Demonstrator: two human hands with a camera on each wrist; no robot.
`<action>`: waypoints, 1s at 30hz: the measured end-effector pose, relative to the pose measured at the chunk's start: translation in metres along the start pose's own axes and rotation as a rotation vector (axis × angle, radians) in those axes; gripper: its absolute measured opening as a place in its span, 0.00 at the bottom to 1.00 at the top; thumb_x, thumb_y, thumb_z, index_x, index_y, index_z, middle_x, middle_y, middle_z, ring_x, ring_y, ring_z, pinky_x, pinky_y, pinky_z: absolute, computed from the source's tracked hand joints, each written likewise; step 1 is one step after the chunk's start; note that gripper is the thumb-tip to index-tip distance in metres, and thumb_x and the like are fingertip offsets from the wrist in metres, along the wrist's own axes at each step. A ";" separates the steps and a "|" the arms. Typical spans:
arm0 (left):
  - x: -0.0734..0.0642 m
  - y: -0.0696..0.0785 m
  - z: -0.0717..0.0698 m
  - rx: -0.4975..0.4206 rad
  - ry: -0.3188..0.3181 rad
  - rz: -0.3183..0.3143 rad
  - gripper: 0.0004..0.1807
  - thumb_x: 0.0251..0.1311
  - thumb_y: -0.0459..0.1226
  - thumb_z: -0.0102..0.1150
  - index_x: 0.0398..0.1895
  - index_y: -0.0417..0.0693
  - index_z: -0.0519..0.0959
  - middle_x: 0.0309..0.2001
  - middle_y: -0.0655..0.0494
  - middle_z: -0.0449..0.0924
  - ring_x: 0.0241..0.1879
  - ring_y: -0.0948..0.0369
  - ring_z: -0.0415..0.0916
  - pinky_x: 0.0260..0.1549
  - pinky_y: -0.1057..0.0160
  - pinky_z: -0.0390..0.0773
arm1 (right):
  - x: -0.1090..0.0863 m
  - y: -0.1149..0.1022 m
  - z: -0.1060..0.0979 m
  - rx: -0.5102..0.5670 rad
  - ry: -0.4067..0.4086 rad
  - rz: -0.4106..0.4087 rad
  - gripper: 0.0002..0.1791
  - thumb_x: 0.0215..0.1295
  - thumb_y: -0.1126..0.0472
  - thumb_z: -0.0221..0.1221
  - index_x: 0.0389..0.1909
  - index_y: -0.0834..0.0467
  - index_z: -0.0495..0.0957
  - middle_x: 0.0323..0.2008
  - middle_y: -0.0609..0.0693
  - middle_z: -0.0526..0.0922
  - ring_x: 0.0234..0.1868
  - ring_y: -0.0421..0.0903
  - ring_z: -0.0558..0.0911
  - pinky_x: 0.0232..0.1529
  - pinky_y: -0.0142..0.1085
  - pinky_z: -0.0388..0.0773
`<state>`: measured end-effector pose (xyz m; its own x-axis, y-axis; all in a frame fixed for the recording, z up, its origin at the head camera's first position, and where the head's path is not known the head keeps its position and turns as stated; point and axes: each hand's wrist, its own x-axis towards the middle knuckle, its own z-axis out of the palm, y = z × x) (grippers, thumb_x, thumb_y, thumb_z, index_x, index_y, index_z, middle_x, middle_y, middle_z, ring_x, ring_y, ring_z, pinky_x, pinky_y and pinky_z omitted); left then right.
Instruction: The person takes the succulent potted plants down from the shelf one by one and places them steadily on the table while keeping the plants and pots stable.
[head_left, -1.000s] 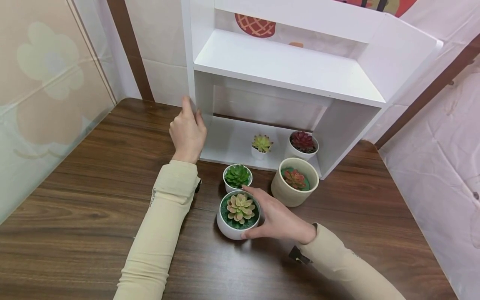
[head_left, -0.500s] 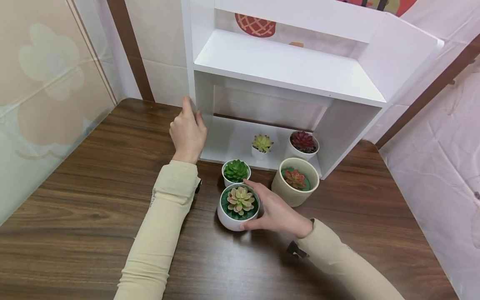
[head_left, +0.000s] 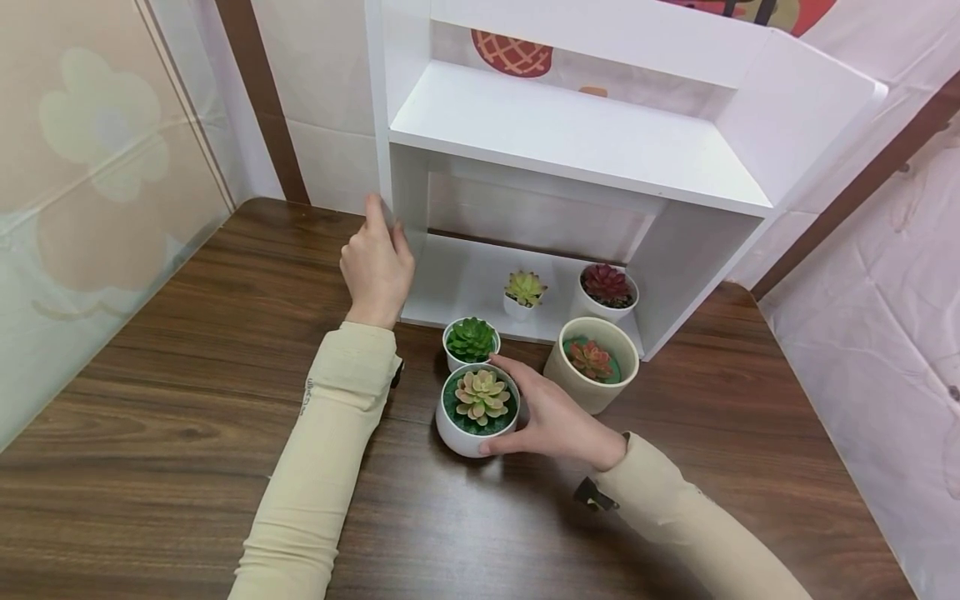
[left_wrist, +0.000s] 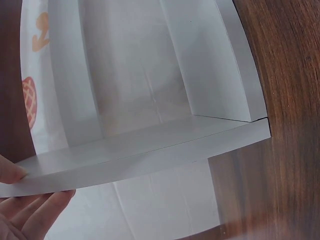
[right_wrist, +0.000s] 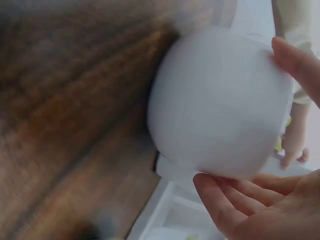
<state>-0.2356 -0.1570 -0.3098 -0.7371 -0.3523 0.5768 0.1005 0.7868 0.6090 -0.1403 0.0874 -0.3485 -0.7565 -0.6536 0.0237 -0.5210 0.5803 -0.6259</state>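
My right hand [head_left: 558, 421] grips a round white pot [head_left: 459, 435] holding a pale, pink-edged succulent [head_left: 482, 397], thumb on the near side and fingers on the far side. In the right wrist view the pot [right_wrist: 220, 105] is seen side-on against the table. Directly behind it stands a smaller white pot with a green succulent [head_left: 472, 340], the two overlapping in the head view. My left hand [head_left: 377, 271] holds the left side panel [left_wrist: 140, 161] of a white shelf, thumb on one face and fingers on the other in the left wrist view.
On the shelf's bottom board [head_left: 457, 275] stand a small yellow-green succulent [head_left: 524, 289] and a dark red succulent [head_left: 606, 285] in white pots. A beige pot with a reddish succulent [head_left: 588, 392] is at the shelf's front right. All stands on a brown wooden table [head_left: 165, 392].
The white pot in my right hand has slid a little toward the shelf. The small pot with the green succulent has shifted the same way. My left hand has stayed in place.
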 end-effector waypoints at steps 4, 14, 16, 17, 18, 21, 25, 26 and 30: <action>0.000 0.000 0.000 -0.001 0.004 0.003 0.16 0.68 0.36 0.49 0.55 0.37 0.67 0.39 0.31 0.82 0.35 0.33 0.80 0.32 0.38 0.74 | 0.001 -0.002 -0.010 0.049 0.028 -0.006 0.58 0.43 0.49 0.75 0.72 0.61 0.54 0.70 0.56 0.63 0.67 0.51 0.68 0.64 0.44 0.66; 0.000 0.000 0.000 0.000 0.005 0.001 0.16 0.68 0.36 0.49 0.54 0.37 0.67 0.39 0.31 0.82 0.35 0.33 0.80 0.32 0.38 0.74 | 0.008 -0.007 -0.026 0.119 0.091 -0.006 0.52 0.47 0.55 0.75 0.71 0.60 0.56 0.68 0.57 0.67 0.67 0.52 0.69 0.62 0.40 0.69; 0.000 0.000 0.000 0.002 0.006 0.000 0.16 0.68 0.36 0.49 0.54 0.37 0.67 0.39 0.31 0.82 0.35 0.33 0.80 0.32 0.38 0.74 | 0.011 -0.008 -0.029 0.115 0.101 0.004 0.52 0.47 0.56 0.74 0.71 0.59 0.56 0.67 0.56 0.67 0.66 0.52 0.71 0.62 0.41 0.70; 0.000 0.000 0.000 0.002 0.008 0.001 0.16 0.68 0.36 0.50 0.54 0.37 0.67 0.39 0.31 0.82 0.35 0.33 0.80 0.32 0.38 0.74 | 0.012 -0.007 -0.030 0.110 0.108 0.011 0.52 0.47 0.56 0.74 0.72 0.58 0.56 0.67 0.56 0.68 0.65 0.52 0.71 0.62 0.41 0.70; 0.000 0.000 0.000 0.002 0.009 0.002 0.16 0.68 0.36 0.50 0.54 0.37 0.67 0.39 0.31 0.82 0.35 0.33 0.80 0.32 0.38 0.74 | 0.014 -0.007 -0.032 0.107 0.116 0.019 0.52 0.47 0.56 0.74 0.72 0.57 0.56 0.67 0.56 0.68 0.65 0.51 0.72 0.62 0.41 0.70; 0.001 -0.001 0.000 0.002 0.011 0.003 0.16 0.68 0.36 0.49 0.54 0.37 0.67 0.39 0.31 0.82 0.35 0.33 0.80 0.32 0.38 0.74 | 0.019 -0.006 -0.036 0.110 0.146 0.065 0.49 0.50 0.55 0.72 0.71 0.56 0.57 0.67 0.55 0.69 0.62 0.53 0.74 0.61 0.43 0.70; 0.001 -0.001 0.000 0.003 0.007 0.003 0.16 0.69 0.36 0.49 0.54 0.37 0.66 0.39 0.31 0.82 0.35 0.34 0.80 0.32 0.38 0.74 | 0.029 -0.002 -0.038 0.162 0.198 0.147 0.45 0.54 0.54 0.70 0.70 0.58 0.59 0.67 0.56 0.67 0.64 0.54 0.72 0.63 0.43 0.68; 0.000 -0.001 0.000 0.003 0.005 0.004 0.16 0.69 0.36 0.49 0.54 0.37 0.67 0.39 0.31 0.82 0.35 0.34 0.80 0.32 0.38 0.74 | 0.031 -0.001 -0.038 0.175 0.210 0.162 0.45 0.55 0.54 0.70 0.70 0.59 0.59 0.68 0.56 0.67 0.65 0.54 0.71 0.63 0.43 0.67; 0.000 -0.001 0.000 -0.002 0.001 0.007 0.16 0.69 0.36 0.49 0.55 0.36 0.67 0.39 0.31 0.82 0.35 0.34 0.80 0.32 0.39 0.74 | 0.043 0.001 -0.039 0.222 0.262 0.211 0.44 0.54 0.58 0.69 0.69 0.63 0.60 0.67 0.60 0.66 0.66 0.57 0.70 0.64 0.45 0.67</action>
<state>-0.2353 -0.1576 -0.3100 -0.7354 -0.3474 0.5818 0.1068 0.7885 0.6057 -0.1886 0.0792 -0.3175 -0.9279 -0.3684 0.0570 -0.2671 0.5504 -0.7911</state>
